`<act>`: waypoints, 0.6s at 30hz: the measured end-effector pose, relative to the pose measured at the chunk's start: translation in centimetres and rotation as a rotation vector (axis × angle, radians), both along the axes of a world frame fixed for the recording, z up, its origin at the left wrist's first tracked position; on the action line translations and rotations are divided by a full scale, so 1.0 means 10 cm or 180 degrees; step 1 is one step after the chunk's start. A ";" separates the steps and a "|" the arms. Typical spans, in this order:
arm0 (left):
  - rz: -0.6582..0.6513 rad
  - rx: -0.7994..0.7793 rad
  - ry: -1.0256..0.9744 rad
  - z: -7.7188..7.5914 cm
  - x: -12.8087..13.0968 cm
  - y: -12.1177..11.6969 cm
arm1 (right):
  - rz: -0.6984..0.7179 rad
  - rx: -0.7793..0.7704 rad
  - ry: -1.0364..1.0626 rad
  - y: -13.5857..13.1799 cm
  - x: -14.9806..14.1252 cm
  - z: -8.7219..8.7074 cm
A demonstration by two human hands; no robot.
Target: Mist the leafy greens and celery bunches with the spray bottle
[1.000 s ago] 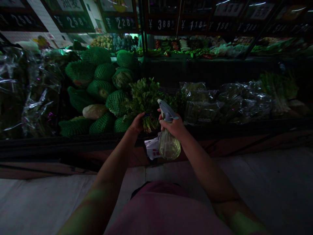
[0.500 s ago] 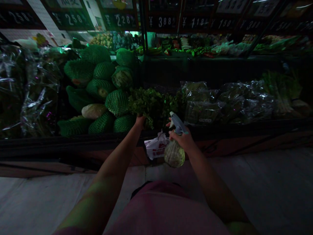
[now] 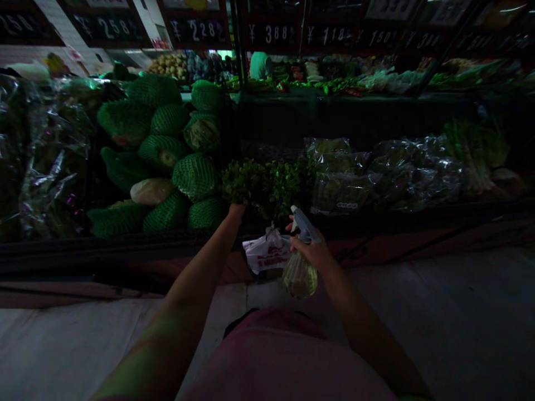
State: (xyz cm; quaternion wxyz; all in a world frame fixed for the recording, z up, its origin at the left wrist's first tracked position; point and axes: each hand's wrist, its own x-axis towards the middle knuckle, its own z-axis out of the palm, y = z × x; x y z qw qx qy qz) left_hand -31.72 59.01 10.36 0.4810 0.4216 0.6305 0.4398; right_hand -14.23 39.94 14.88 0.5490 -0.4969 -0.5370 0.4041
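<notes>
My left hand [image 3: 236, 211] reaches into a dark produce display and is closed on the stems of a leafy green bunch [image 3: 261, 184], which lies low among the other herbs. My right hand [image 3: 311, 250] grips a spray bottle [image 3: 300, 262] by its grey trigger head, the clear round body hanging below, in front of the display's edge. A white plastic bag with red print [image 3: 265, 253] hangs at the display front, just left of the bottle.
Green-netted cabbages [image 3: 167, 150] are piled to the left. Wrapped greens [image 3: 368, 172] fill the right of the shelf, shiny wrapped bundles [image 3: 45, 161] the far left. Price signs [image 3: 276, 33] hang above. A person [image 3: 259, 64] stands far behind. Pale floor [image 3: 438, 312] lies below.
My left hand lowered the leafy bunch from upright into the display. My right hand dropped down and right with the spray bottle, away from the greens.
</notes>
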 end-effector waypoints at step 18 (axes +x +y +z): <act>-0.1503 0.0811 0.3343 0.27 0.93 -0.68 | -0.0823 0.0084 0.0008 -0.15 0.28 -0.05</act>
